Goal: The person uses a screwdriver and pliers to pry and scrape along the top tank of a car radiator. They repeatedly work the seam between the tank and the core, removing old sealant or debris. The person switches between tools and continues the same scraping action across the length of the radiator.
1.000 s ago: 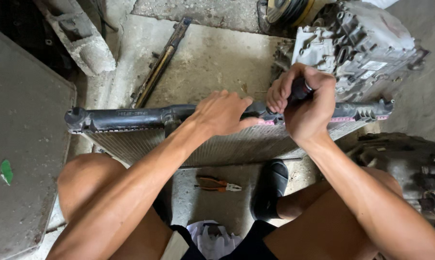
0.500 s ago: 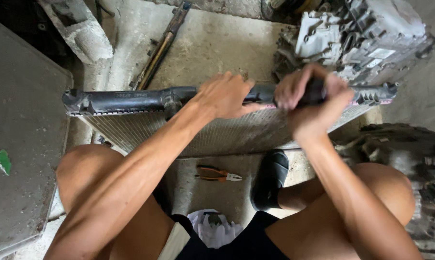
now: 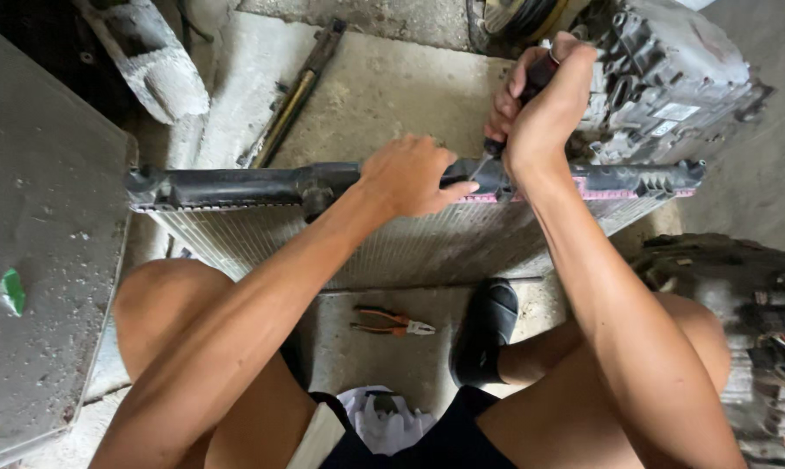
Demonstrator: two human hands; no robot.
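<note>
A car radiator (image 3: 262,239) stands on edge between my knees, its black plastic top tank (image 3: 227,185) running left to right. My left hand (image 3: 407,176) grips the tank near its middle. My right hand (image 3: 544,104) is shut on a dark-handled screwdriver (image 3: 536,81), held nearly upright, with its tip on the tank's seam just right of my left thumb. A pink strip (image 3: 636,187) shows along the tank's right part.
Orange-handled pliers (image 3: 391,321) lie on the concrete under the radiator. A grey metal engine part (image 3: 670,78) sits at back right, another greasy assembly with wires (image 3: 757,321) at right. A long rusty bar (image 3: 297,91) lies behind. A grey slab (image 3: 36,260) fills the left.
My right hand has lifted and tipped the screwdriver from lying along the tank to nearly upright, tip at the seam. My left hand stays on the tank.
</note>
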